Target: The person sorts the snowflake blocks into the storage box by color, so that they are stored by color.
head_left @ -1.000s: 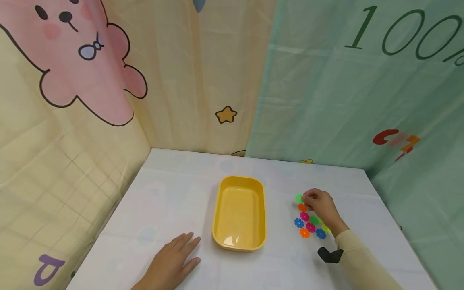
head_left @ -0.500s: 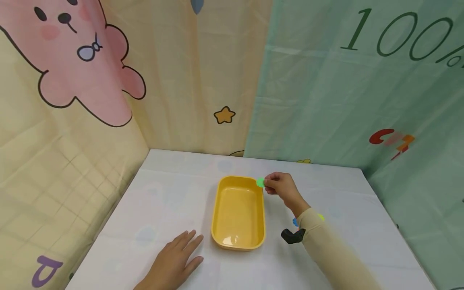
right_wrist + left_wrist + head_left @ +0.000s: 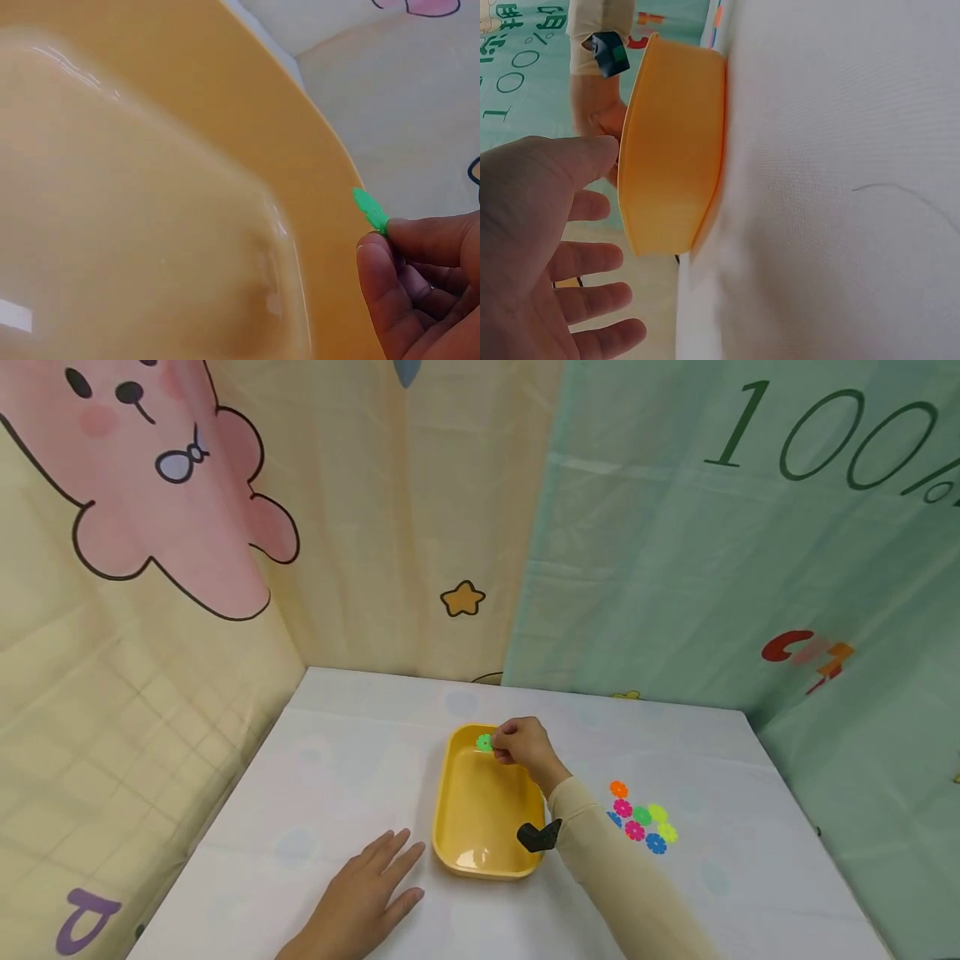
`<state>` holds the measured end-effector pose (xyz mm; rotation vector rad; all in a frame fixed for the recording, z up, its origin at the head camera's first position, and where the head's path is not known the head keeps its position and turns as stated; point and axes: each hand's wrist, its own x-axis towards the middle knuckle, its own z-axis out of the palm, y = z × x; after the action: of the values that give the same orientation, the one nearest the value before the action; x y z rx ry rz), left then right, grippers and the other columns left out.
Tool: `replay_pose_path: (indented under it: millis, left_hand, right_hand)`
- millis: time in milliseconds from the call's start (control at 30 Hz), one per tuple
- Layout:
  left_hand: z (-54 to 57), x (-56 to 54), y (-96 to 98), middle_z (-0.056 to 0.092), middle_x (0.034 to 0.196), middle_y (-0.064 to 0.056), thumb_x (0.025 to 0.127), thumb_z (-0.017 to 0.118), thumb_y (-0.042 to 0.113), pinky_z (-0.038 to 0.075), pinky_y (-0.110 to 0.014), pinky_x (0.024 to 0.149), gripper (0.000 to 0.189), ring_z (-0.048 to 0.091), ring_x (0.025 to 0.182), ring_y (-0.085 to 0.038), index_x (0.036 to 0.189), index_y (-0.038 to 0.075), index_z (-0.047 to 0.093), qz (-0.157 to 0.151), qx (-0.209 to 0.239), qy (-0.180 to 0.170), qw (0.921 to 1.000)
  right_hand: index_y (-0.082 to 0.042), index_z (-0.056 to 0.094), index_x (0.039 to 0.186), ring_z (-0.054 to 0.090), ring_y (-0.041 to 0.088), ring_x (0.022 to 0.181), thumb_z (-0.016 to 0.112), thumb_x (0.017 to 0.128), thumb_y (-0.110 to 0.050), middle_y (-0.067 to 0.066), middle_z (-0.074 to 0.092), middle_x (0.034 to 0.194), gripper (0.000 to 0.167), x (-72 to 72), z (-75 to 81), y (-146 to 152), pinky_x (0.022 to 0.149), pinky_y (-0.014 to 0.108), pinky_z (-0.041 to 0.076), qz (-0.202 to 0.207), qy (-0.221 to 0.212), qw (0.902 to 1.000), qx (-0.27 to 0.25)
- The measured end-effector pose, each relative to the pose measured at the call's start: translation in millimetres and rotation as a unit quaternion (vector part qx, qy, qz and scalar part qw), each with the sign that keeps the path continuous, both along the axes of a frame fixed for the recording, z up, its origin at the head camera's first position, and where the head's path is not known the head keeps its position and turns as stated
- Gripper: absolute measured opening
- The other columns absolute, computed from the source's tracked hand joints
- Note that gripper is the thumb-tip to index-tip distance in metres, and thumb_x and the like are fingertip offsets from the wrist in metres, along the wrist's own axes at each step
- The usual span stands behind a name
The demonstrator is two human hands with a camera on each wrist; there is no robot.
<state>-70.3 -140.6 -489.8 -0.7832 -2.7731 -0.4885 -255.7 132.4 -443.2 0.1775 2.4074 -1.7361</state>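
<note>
In the head view my right hand [image 3: 525, 748] is over the far end of a yellow tray [image 3: 487, 860]. Its thumb and forefinger pinch a light green flower-shaped disc [image 3: 483, 742] by the edge; the right wrist view shows this disc [image 3: 370, 211] edge-on, close to the tray's rim. The tray's bottom holds no other disc in that view. My left hand [image 3: 362, 893] lies to the left of the tray's near end, fingers straight and spread, holding nothing. In the left wrist view its thumb overlaps the side of the tray [image 3: 675, 150].
Right of the tray, several flower-shaped discs lie loosely grouped on the white table [image 3: 360, 760]: orange [image 3: 618, 789], pink [image 3: 634, 831], blue [image 3: 656, 843], green and yellow. The right forearm with a black strap piece [image 3: 538, 837] crosses the tray's right side. Printed curtains [image 3: 405, 527] hang behind.
My right hand has lifted the light green disc from the far end of the group and carried it left, over the tray. The left hand stays almost where it was.
</note>
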Motion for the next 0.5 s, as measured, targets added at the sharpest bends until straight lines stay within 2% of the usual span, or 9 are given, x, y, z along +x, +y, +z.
replay_pose_path:
  millis: [133, 300, 400, 500]
  left_hand:
    - [1.1, -3.1, 2.0, 0.053, 0.152, -0.011, 0.092, 0.073, 0.046, 0.05, -0.052, 0.1, 0.06, 0.05, 0.139, -0.036, 0.143, 0.017, 0.06, -0.024, -0.026, 0.046, 0.9983]
    - [0.4, -4.5, 2.0, 0.048, 0.156, -0.01, 0.091, 0.072, 0.049, 0.047, -0.055, 0.103, 0.064, 0.046, 0.142, -0.037, 0.145, 0.017, 0.058, -0.027, -0.045, 0.062, 0.9967]
    - [1.0, -4.4, 3.9, 0.048, 0.156, -0.011, 0.093, 0.07, 0.05, 0.046, -0.055, 0.104, 0.063, 0.044, 0.142, -0.038, 0.146, 0.017, 0.057, -0.032, -0.049, 0.053, 0.9969]
    - [3.2, -4.0, 6.8, 0.045, 0.158, -0.011, 0.096, 0.066, 0.05, 0.044, -0.057, 0.107, 0.064, 0.041, 0.145, -0.038, 0.148, 0.017, 0.054, -0.033, -0.056, 0.021, 0.9977]
  right_hand:
    - [0.002, 0.067, 0.086, 0.063, 0.019, 0.061, 0.069, 0.094, -0.002, 0.011, 0.067, 0.074, 0.009, -2.3, -5.6, -15, 0.068, 0.034, 0.062, 0.007, -0.002, 1.0, 0.006]
    - [0.002, 0.066, 0.084, 0.063, 0.02, 0.061, 0.068, 0.092, 0.002, 0.009, 0.066, 0.071, 0.009, -6.7, -15.2, -27, 0.07, 0.037, 0.062, 0.012, -0.015, 0.9998, -0.003]
    - [0.001, 0.068, 0.085, 0.061, 0.018, 0.062, 0.069, 0.092, 0.001, 0.01, 0.067, 0.072, 0.007, -8.3, -21.0, -29, 0.068, 0.033, 0.06, 0.009, -0.032, 0.9994, 0.008]
    - [0.001, 0.068, 0.087, 0.059, 0.018, 0.061, 0.07, 0.092, -0.001, 0.011, 0.067, 0.073, 0.006, -9.4, -25.7, -30, 0.066, 0.029, 0.058, 0.005, -0.041, 0.9989, 0.019]
